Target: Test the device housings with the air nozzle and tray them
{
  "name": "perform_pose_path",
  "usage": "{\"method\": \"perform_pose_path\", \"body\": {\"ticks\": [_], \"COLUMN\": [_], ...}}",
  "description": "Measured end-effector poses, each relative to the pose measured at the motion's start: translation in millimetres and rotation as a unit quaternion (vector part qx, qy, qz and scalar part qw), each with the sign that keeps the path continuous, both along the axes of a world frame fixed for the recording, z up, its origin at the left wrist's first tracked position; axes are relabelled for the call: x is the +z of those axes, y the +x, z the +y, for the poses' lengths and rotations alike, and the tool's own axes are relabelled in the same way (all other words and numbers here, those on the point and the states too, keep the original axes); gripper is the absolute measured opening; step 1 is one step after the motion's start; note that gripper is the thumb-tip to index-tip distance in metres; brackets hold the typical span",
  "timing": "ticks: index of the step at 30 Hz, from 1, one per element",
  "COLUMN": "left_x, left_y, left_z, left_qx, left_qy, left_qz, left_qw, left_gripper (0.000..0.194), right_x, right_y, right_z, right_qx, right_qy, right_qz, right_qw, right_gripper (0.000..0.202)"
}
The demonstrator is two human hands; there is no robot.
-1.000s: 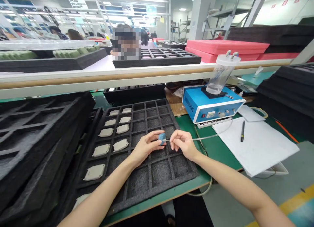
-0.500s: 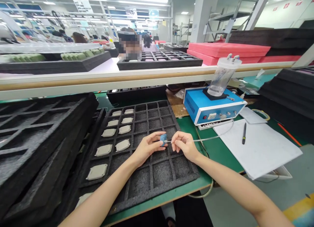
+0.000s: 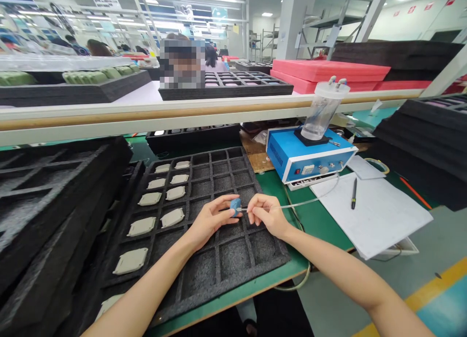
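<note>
Between the thumb and fingers of my left hand (image 3: 207,222) is a small blue piece (image 3: 235,205), held above a black foam tray (image 3: 219,278). My right hand (image 3: 269,216) pinches the end of a thin clear tube (image 3: 306,202). A pale tip on that tube reaches to the right side of the blue piece; whether the two are joined I cannot tell. The tube runs back to a blue control box (image 3: 310,154) bearing a clear cylinder (image 3: 319,114). Several beige plates (image 3: 130,261) lie in the tray's left compartments.
Stacked black foam trays (image 3: 44,220) lean at the left. On the right, a black pen (image 3: 353,193) rests on white paper (image 3: 386,218). A shelf rail (image 3: 146,114) crosses behind the bench, with pink foam blocks (image 3: 328,72) above it. Another person sits beyond.
The whole scene has shifted slightly left in the picture as the camera turned. Both hands keep the same grip on the blue piece and the tube.
</note>
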State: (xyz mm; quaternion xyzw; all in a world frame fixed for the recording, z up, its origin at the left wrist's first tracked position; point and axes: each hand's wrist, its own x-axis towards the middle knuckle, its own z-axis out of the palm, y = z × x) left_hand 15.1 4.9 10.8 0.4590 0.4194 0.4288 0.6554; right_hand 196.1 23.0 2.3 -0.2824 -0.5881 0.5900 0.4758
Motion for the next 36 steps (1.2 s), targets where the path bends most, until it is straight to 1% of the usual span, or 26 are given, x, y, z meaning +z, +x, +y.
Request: {"method": "perform_pose_path", "body": {"ticks": [22, 36], "left_x": [-1.3, -7.2], "left_y": [-0.5, -2.2], "left_z": [0.5, 3.1], "left_qx": [-0.004, -0.018], "left_qy": [0.002, 0.009], "left_qz": [-0.002, -0.004], "left_qw": [1.000, 1.000], "left_gripper": [0.039, 0.039], "right_x": [1.1, -0.6], "right_y": [-0.2, 0.3], "right_z": [-0.2, -0.7], "right_qx": [0.000, -0.004], "right_qy": [0.000, 0.010], "right_qz": [0.000, -0.005], "right_qw": [1.000, 1.000], "right_gripper": [0.007, 0.008]}}
